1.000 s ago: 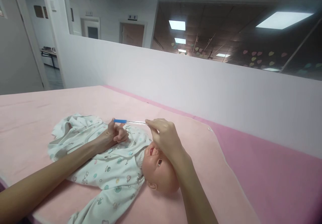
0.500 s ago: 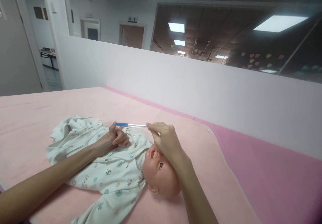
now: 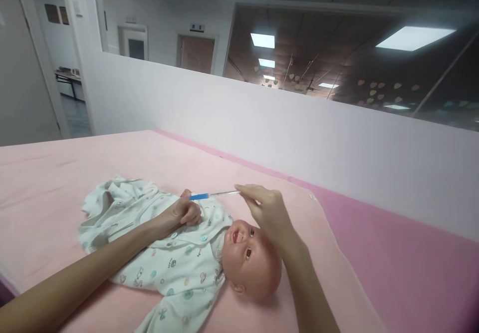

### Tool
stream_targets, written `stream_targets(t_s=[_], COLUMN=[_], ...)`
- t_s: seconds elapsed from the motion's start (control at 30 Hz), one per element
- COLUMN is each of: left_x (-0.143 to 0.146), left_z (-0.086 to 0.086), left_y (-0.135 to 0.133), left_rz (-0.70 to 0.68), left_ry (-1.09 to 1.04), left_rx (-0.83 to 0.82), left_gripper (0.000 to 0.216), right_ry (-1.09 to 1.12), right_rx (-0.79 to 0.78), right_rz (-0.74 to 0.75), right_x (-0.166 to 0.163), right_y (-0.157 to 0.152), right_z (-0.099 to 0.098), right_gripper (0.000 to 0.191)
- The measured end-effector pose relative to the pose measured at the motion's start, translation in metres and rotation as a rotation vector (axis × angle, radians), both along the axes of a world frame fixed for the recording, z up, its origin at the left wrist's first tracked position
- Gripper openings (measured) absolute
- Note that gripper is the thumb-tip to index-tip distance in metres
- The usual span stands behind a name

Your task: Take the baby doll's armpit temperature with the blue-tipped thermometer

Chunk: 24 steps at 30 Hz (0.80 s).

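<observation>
A baby doll lies on its back, head toward the right, dressed in a white patterned romper. Above its chest a thin glass thermometer with a blue end is held nearly level. The blue end is pinched by my left hand, which rests low over the romper with its fingers curled. The clear tip is between the thumb and fingertips of my right hand, raised just beyond the doll's head. Part of the forehead is hidden behind my right wrist.
A pale pink cover lies under the doll, with a darker pink surface showing at the right. Behind stands a white low wall with a window above it. A doorway opens at the far left.
Both hands and the thermometer appear further right in the view, as does the doll, partly from camera movement. The right hand has moved off the doll's face, so both its eyes now show.
</observation>
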<state>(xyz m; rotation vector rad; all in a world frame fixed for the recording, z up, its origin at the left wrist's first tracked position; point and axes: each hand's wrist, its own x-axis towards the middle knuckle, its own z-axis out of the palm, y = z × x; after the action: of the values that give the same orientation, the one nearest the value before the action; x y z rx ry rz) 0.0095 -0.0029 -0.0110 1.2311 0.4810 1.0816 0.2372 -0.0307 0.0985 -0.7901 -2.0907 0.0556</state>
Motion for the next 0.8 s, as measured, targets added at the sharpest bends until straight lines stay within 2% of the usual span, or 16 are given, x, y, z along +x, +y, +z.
stream_targets(t_s=[0.17, 0.3, 0.4, 0.5, 0.6, 0.7, 0.8], left_x=[0.005, 0.006, 0.005, 0.005, 0.005, 0.004, 0.0], left_z=[0.012, 0.016, 0.013, 0.014, 0.024, 0.043, 0.07], left_y=[-0.008, -0.01, -0.01, -0.012, -0.017, -0.033, -0.069], left_rz=[0.11, 0.185, 0.186, 0.226, 0.28, 0.358, 0.395], left_ry=[0.016, 0.12, 0.225, 0.27, 0.3, 0.315, 0.288], left_rx=[-0.071, -0.102, -0.073, -0.027, 0.089, 0.256, 0.449], left_gripper=[0.057, 0.046, 0.039, 0.037, 0.022, 0.028, 0.029], right_ry=[-0.008, 0.045, 0.153, 0.329, 0.489, 0.44, 0.195], right_rx=[-0.039, -0.194, -0.385, -0.573, -0.737, -0.712, -0.568], right_rz=[-0.15, -0.332, -0.479, -0.61, -0.68, -0.796, -0.984], right_x=[0.019, 0.041, 0.053, 0.055, 0.047, 0.033, 0.013], right_y=[-0.033, -0.084, -0.132, -0.175, -0.204, -0.215, -0.216], right_z=[0.022, 0.02, -0.004, -0.044, -0.084, -0.11, -0.123], right_gripper=[0.026, 0.02, 0.019, 0.025, 0.033, 0.032, 0.029])
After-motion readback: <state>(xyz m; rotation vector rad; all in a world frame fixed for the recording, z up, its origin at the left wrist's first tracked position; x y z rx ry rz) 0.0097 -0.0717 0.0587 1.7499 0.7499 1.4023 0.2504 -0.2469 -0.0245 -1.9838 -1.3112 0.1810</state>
